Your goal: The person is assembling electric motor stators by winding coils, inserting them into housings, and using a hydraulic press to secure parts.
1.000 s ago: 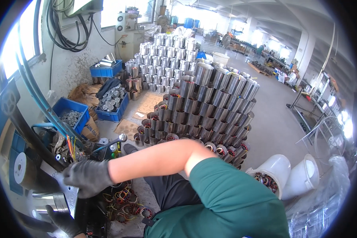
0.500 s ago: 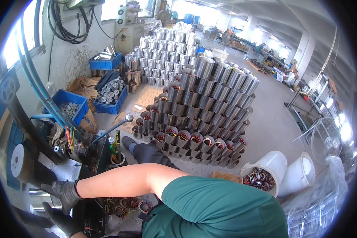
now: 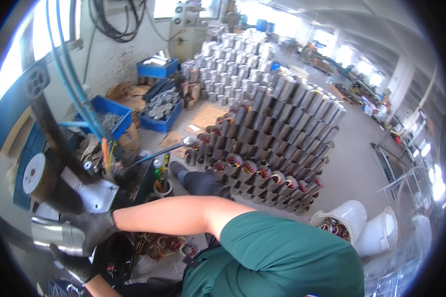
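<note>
A shiny silver metal cylinder [image 3: 57,236] is at the lower left, held sideways between both hands. My right hand [image 3: 91,230], in a dark glove, grips its right end, with the fingers along its upper side. My left hand [image 3: 74,263], also gloved, supports it from below; part of its grip is hidden. Just beyond the hands is a machine with a bright metal plate [image 3: 98,197] and a thick round roller-like part [image 3: 34,175]. A long lever [image 3: 166,149] with a ball end sticks out from the machine.
Stacked metal cylinders with wound coils [image 3: 272,143] stand ahead, with a brighter silver stack [image 3: 230,64] behind. Blue crates [image 3: 156,123] hold metal parts near the wall. White buckets [image 3: 349,218] stand at right. Loose coils [image 3: 158,247] lie beneath my right forearm. A container of tools [image 3: 162,188] is beside the machine.
My view has swung left, so the surroundings sit farther right. The cylinder now shows more of its length and lies farther from the plate, with both hands still on it.
</note>
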### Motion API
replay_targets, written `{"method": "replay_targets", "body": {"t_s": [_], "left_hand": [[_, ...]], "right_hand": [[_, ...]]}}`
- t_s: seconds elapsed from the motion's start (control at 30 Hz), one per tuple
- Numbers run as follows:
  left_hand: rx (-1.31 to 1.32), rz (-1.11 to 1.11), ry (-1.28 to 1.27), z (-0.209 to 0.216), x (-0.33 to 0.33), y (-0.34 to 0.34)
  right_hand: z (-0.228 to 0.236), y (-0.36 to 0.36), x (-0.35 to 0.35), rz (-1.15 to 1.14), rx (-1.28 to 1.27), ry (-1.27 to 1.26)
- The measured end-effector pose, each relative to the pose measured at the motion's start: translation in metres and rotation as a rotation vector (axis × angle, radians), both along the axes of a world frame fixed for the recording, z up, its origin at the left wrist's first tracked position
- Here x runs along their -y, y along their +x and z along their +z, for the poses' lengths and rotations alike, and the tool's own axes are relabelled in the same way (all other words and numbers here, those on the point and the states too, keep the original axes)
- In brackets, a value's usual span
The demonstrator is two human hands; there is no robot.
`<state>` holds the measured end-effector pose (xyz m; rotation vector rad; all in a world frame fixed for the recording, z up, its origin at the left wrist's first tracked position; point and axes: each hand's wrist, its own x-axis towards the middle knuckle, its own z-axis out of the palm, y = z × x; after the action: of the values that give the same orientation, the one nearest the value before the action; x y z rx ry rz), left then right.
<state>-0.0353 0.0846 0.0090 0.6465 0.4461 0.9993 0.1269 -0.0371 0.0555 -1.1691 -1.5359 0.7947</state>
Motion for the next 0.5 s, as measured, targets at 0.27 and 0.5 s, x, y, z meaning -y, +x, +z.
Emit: {"method": "replay_targets", "body": {"t_s": [0.27,0.5], "left_hand": [[0.196,0.437,0.326,-0.009,-0.057,-0.021],[0.599,0.126,-0.154,0.022,-0.028,-0.03]], "right_hand": [[-0.02,0.023,0.037,-0.216,0.589,-0.024],[0.073,0.032,-0.027,-0.436,0.366,0.377]]}}
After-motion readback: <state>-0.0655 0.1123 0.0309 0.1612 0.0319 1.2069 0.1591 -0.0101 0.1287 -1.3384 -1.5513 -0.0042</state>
